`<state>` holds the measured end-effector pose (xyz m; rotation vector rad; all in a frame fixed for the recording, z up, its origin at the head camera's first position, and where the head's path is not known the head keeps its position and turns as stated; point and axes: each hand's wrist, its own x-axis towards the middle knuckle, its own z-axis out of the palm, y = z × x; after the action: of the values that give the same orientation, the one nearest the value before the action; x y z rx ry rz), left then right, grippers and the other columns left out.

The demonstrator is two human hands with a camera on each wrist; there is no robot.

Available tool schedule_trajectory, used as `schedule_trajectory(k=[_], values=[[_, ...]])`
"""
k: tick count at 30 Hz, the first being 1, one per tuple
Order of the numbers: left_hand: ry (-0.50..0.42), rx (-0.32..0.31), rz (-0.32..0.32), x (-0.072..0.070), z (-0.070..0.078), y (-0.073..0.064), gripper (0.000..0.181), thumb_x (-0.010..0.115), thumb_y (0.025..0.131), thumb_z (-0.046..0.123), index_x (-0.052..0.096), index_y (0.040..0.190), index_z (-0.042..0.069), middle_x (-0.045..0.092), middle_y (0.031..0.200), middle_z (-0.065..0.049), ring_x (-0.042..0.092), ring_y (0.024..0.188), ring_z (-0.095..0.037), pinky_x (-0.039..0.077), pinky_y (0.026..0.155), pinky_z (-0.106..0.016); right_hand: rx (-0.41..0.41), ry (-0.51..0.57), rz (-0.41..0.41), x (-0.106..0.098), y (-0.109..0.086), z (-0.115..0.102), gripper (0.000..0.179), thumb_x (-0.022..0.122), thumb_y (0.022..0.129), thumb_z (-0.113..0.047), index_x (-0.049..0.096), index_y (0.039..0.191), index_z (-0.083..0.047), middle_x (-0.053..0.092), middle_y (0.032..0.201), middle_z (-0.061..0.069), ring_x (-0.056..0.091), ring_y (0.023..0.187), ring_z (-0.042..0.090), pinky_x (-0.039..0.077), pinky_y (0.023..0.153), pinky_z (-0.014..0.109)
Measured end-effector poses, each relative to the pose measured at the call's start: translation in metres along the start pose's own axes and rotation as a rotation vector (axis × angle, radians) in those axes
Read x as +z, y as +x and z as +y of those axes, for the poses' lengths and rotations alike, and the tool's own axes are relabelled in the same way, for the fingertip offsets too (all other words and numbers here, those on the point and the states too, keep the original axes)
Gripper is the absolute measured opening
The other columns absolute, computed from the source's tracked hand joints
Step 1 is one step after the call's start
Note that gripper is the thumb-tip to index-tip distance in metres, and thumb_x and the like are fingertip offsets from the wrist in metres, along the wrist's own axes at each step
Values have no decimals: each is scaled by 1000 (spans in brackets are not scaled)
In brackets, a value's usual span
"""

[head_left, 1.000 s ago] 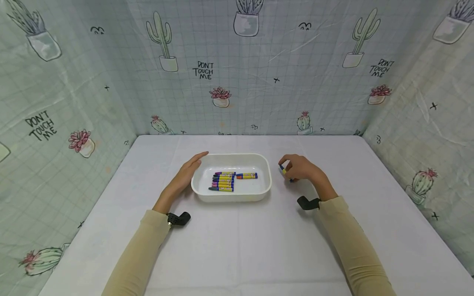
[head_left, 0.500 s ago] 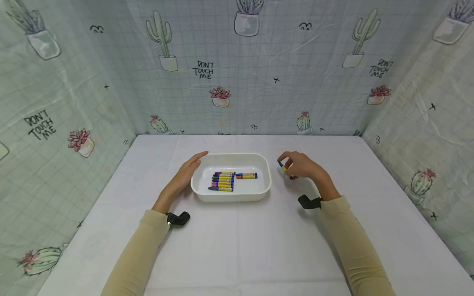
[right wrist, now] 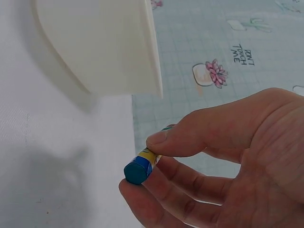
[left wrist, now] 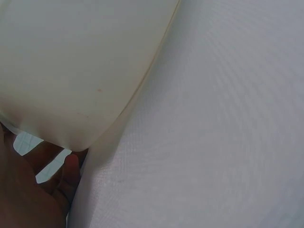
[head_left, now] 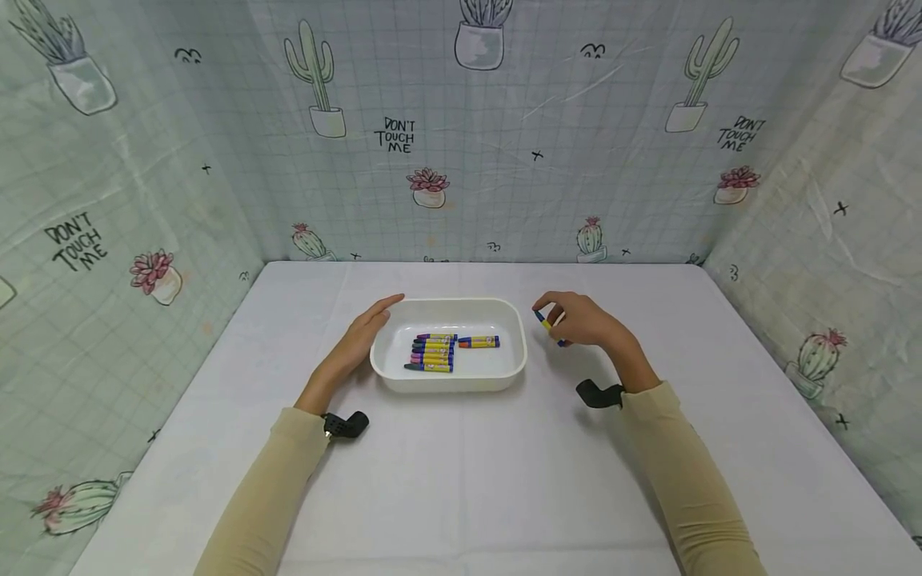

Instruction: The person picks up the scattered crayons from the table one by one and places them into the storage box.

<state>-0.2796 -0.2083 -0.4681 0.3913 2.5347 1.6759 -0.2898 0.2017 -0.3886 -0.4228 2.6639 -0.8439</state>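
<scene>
A white tray (head_left: 450, 386) sits on the table with several crayons (head_left: 432, 354) inside. Most lie side by side in a stack left of centre, and a couple more, one orange-tipped (head_left: 479, 342), lie to their right. My left hand (head_left: 354, 342) rests along the tray's left side, its fingers reaching to the back left corner; in the left wrist view the fingers (left wrist: 71, 168) touch the outer wall. Right of the tray, my right hand (head_left: 582, 320) pinches a crayon with a yellow and blue wrapper (right wrist: 146, 160) between thumb and fingers, tilted above the table.
A white cloth covers the table (head_left: 461, 480). Cactus-printed fabric walls (head_left: 504, 184) rise behind it and along both sides. Black wrist cameras (head_left: 347, 425) are strapped to both wrists.
My right hand has risen a little off the table and shifted slightly left toward the tray, carrying the crayon. My left hand and the tray have stayed in place.
</scene>
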Motion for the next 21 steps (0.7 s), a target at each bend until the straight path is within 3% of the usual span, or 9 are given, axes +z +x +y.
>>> schedule_trajectory(k=[5, 14, 21], values=[[-11, -10, -5, -1, -1, 1, 49, 28, 115, 30, 34, 163, 23, 26, 172, -5, 19, 161, -32, 15, 131, -57, -27, 9, 10, -1, -2, -3, 54, 61, 90, -2, 55, 144, -7, 65, 128, 25, 71, 91, 28, 64, 77, 37], [7, 0, 6, 0, -4, 1, 49, 30, 114, 36, 36, 162, 28, 29, 171, -3, 24, 160, -32, 18, 129, -58, -89, 41, -9, -6, -3, -21, 54, 61, 89, 0, 57, 142, -7, 65, 125, 24, 71, 92, 29, 65, 77, 39], [11, 20, 8, -1, -4, 1, 48, 31, 114, 37, 38, 161, 29, 32, 170, -2, 25, 159, -31, 20, 129, -57, -156, -64, -44, -11, 4, -54, 51, 62, 90, 1, 59, 140, -11, 67, 124, 21, 71, 99, 31, 65, 76, 40]])
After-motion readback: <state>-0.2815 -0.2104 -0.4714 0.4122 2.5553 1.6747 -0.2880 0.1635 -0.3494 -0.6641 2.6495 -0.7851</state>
